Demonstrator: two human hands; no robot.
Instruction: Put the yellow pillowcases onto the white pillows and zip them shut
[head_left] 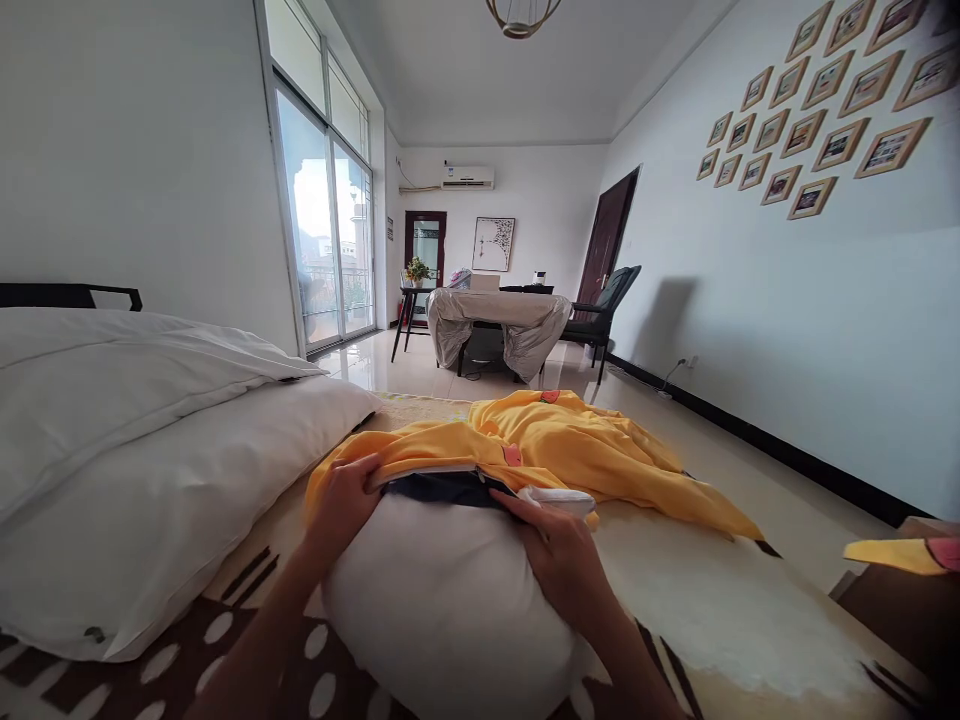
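A plump white pillow (pixel 450 600) lies in front of me, its far end inside the opening of a yellow pillowcase (pixel 420 443). My left hand (pixel 346 505) is closed on the left edge of that opening, thumb and fingers pinching the cloth. On the other side, my right hand (pixel 555 545) grips the right edge, its palm against the pillow. Dark lining shows between the hands, along with part of a zip. Some fingertips are hidden under the fabric. Beyond it, more yellow cloth (pixel 600 450) with red fruit prints lies spread out.
Two large white pillows (pixel 187 470) are piled at the left. Under everything is a patterned brown and cream blanket (pixel 300 660). At the right edge, a yellow cloth corner (pixel 892 555) shows. A covered table (pixel 499 305) and a black chair (pixel 611 310) stand farther back.
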